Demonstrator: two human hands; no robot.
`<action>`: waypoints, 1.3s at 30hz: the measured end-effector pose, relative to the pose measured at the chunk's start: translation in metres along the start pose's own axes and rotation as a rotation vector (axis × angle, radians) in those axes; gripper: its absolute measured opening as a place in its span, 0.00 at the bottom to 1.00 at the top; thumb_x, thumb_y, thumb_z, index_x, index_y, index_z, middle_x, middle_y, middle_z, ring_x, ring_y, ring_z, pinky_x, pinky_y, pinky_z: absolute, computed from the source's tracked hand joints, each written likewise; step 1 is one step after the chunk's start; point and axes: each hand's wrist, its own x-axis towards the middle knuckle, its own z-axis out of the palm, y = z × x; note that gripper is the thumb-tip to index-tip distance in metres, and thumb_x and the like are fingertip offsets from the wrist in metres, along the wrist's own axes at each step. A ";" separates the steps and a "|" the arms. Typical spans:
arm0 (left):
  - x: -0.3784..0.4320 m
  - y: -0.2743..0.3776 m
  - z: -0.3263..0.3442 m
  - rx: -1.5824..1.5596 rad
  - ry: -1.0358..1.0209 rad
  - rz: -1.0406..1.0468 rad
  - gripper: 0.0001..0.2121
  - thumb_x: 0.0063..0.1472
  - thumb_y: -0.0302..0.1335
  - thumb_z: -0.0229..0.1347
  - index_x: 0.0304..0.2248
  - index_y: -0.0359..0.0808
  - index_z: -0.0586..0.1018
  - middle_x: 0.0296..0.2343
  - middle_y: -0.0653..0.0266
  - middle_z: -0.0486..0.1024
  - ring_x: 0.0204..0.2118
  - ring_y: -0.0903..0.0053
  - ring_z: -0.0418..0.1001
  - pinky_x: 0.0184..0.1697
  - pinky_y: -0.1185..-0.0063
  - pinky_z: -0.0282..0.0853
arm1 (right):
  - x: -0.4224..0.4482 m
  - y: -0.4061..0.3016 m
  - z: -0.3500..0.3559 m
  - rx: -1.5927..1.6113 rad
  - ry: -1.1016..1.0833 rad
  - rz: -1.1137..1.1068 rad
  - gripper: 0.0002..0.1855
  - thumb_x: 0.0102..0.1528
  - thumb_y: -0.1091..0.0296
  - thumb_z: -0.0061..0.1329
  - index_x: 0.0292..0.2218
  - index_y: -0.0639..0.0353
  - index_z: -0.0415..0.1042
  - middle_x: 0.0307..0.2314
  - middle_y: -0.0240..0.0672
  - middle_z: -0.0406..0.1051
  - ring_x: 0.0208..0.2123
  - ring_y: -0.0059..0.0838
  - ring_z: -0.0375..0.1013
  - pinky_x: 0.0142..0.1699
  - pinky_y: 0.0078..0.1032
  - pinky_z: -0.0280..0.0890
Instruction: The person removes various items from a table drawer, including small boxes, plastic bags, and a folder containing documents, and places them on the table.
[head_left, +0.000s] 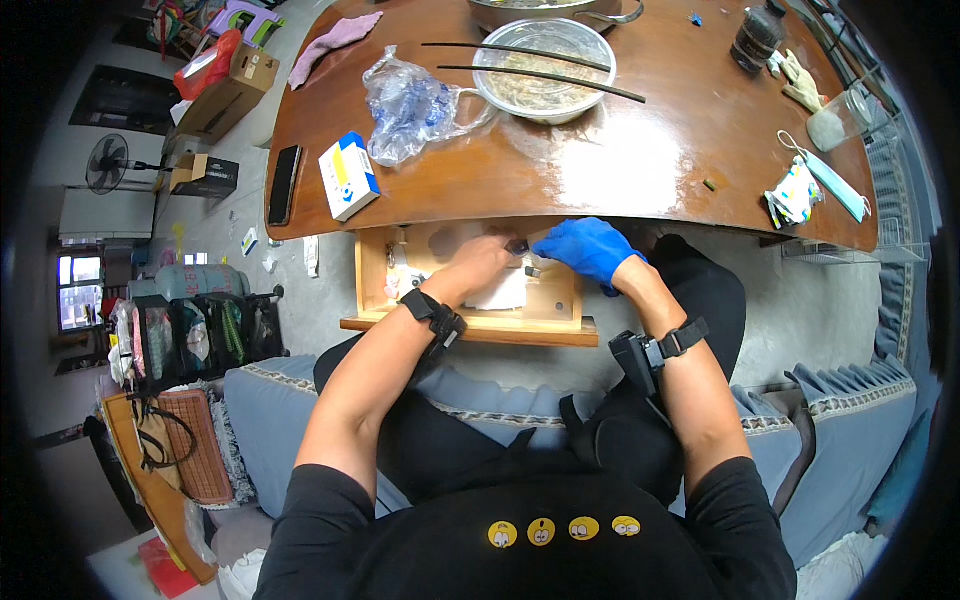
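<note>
An open wooden drawer (469, 332) juts out from under the table, with papers and small items inside. Over it, my bare left hand (480, 262) has its fingers at a small dark purple object (517, 247); whether it grips that object I cannot tell. My right hand (589, 246), in a blue glove, is at the drawer's right side, its fingertips close to the same object. Its fingertips are too small and blurred to show a grip. A white paper (501, 292) lies in the drawer below my left hand, and a small dark item (532, 271) lies beside it.
On the wooden table (450, 202) are a phone (284, 185), a blue and white box (349, 177), a crumpled plastic bag (412, 109), a lidded plastic bowl (544, 71) with chopsticks (540, 82) across it, a dark bottle (758, 36), a glass jar (838, 120) and a face mask (832, 182).
</note>
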 end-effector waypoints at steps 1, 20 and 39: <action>0.005 -0.002 0.000 -0.070 -0.061 -0.113 0.16 0.45 0.26 0.57 0.38 0.43 0.77 0.44 0.52 0.68 0.44 0.60 0.67 0.48 0.71 0.62 | -0.001 0.004 0.003 0.000 0.021 -0.027 0.12 0.53 0.63 0.38 0.37 0.48 0.72 0.34 0.36 0.71 0.37 0.39 0.70 0.41 0.29 0.65; -0.091 -0.054 -0.038 -0.222 0.201 -0.336 0.18 0.49 0.25 0.56 0.42 0.34 0.74 0.42 0.55 0.68 0.41 0.62 0.70 0.43 0.74 0.66 | 0.005 0.001 0.010 0.169 0.007 0.133 0.15 0.54 0.58 0.36 0.38 0.49 0.72 0.35 0.39 0.70 0.38 0.42 0.68 0.42 0.32 0.63; -0.042 -0.024 -0.046 -0.148 -0.314 -0.009 0.12 0.43 0.29 0.59 0.31 0.39 0.80 0.28 0.56 0.73 0.31 0.63 0.71 0.33 0.73 0.65 | 0.002 -0.003 0.001 0.095 -0.034 0.107 0.15 0.54 0.58 0.36 0.37 0.50 0.72 0.34 0.41 0.70 0.36 0.43 0.69 0.41 0.32 0.64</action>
